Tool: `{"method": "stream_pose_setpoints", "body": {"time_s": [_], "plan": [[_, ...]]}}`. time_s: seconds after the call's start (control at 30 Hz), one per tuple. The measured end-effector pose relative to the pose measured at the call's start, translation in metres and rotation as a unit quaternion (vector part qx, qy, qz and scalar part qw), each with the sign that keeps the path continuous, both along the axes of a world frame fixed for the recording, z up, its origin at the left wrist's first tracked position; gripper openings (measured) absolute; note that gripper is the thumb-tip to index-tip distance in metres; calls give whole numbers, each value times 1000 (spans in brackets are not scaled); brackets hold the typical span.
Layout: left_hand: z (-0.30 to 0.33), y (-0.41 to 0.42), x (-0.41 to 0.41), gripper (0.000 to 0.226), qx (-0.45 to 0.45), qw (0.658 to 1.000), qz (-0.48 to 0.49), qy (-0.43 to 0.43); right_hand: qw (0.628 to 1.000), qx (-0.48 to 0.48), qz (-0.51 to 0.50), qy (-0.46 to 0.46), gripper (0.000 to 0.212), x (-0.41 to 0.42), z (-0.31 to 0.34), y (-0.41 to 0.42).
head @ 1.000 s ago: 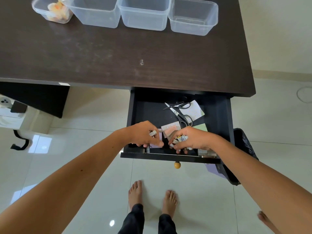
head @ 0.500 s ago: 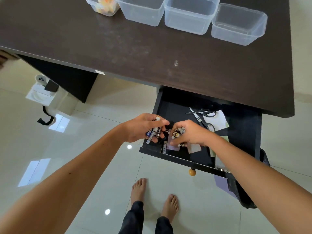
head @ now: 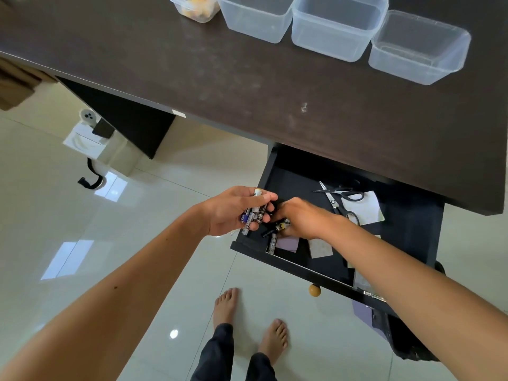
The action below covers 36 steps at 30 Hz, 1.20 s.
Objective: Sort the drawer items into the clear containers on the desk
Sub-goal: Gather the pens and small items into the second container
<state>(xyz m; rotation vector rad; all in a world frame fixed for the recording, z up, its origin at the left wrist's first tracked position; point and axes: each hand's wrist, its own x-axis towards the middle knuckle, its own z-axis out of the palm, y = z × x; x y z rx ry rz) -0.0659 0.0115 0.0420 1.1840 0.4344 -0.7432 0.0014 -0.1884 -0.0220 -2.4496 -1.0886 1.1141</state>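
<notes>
A bundle of small cylindrical batteries (head: 254, 213) is held in the left hand (head: 231, 209) over the open black drawer (head: 406, 243), while the right hand (head: 298, 218) is pinched on another, which is best gathered in before lifting.

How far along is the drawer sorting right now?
Early. Done: only the leftmost container holds anything; the other three containers look empty. In hand: the left hand grips a bunch of batteries; the right hand pinches more in the drawer. Left: scissors, paper notes and one loose battery.
</notes>
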Motion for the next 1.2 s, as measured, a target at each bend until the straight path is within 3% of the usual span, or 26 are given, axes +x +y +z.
{"method": "stream_pose_setpoints", "body": {"time_s": [0.23, 0.4, 0.73, 0.87, 1.2], "plan": [[0, -5, -1, 34, 6, 1000, 1, 2, 999, 30, 5, -35, 34, -11, -4, -8], [-2, -5, -3, 27, 4, 1000, -1, 1, 998, 65, 1, -12, 33, -11, -1, -11], [-4, -3, -7, 24, -4, 1000, 2, 4, 993, -32, 93, -67, 26, -16, 7, 6], [-3, -2, -8, 23, -7, 1000, 0, 3, 987, -73, 114, -92, 36, -17, 11, 7], [-8, -1, -7, 21, -7, 1000, -10, 2, 971, -93, 192, -111, 30, -20, 20, 5]]}}
